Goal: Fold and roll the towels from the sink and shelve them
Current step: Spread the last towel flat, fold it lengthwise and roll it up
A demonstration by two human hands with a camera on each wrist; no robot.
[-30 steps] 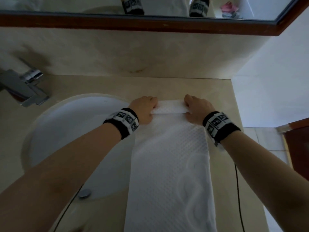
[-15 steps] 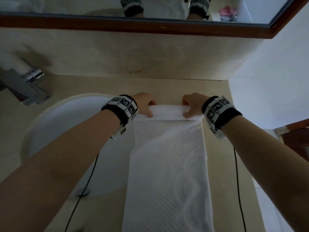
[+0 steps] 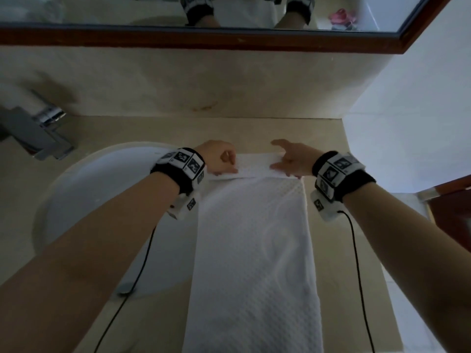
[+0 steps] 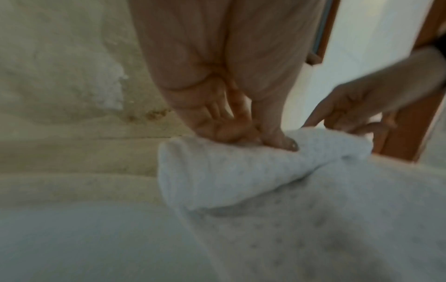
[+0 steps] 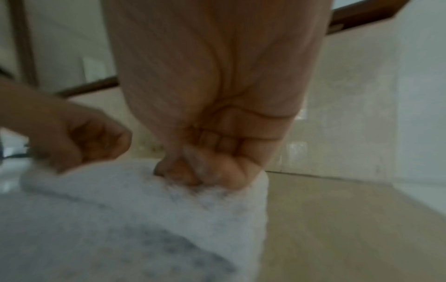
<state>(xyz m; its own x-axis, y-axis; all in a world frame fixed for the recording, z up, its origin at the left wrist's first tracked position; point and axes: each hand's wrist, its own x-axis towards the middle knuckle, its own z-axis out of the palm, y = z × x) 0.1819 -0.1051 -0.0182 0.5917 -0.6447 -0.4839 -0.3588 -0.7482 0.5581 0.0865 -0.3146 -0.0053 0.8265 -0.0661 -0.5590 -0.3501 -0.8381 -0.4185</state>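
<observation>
On the counter beside the sink, your left hand and right hand curl their fingers onto the towel, its far end rolled, both gripping the roll.

The towel is soft white cloth with lots of tiny bumps all over it and a big smooth swirl woven in. It looks matt and a bit fuzzy up close. The desk is pale stone, smooth with a dull shine. The wall behind it is the same pale stone with some brown stains. The sink is white, smooth and glossy. The tap is shiny silver metal. The mirror is bright glass in a dark brown wood frame. Each wrist has a black cloth band.
</observation>
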